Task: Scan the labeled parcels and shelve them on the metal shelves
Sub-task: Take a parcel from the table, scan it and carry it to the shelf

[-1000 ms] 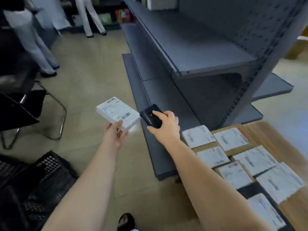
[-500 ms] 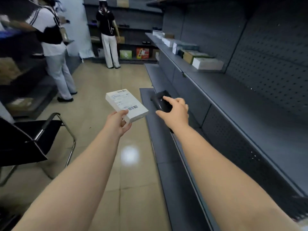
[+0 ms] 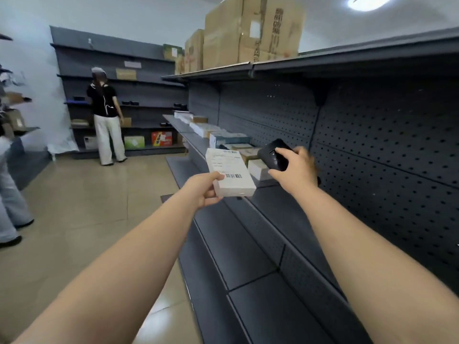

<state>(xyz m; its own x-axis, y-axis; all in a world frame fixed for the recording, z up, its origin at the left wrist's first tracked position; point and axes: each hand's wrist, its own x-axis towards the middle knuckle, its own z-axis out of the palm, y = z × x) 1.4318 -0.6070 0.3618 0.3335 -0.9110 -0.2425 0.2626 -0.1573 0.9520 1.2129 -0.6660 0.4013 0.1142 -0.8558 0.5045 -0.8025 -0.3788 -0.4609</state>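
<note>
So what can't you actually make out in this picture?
- Head view: print on the white parcel label is too small to read.
- Scanner front: the right hand covers part of it.
- Left hand fingers: hidden under the parcel.
- Far parcels on the shelf: blurred, labels unreadable.

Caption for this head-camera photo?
Left hand holds a labeled parcel, right hand a scanner, beside metal shelves.

Parcel raised to the shelf

The left hand point(image 3: 202, 191) has carried the white parcel point(image 3: 229, 172) up over the shelf's front edge point(image 3: 211, 160) — closer to the scanner point(image 3: 274, 155), now beside shelved boxes point(image 3: 229, 139).
</note>
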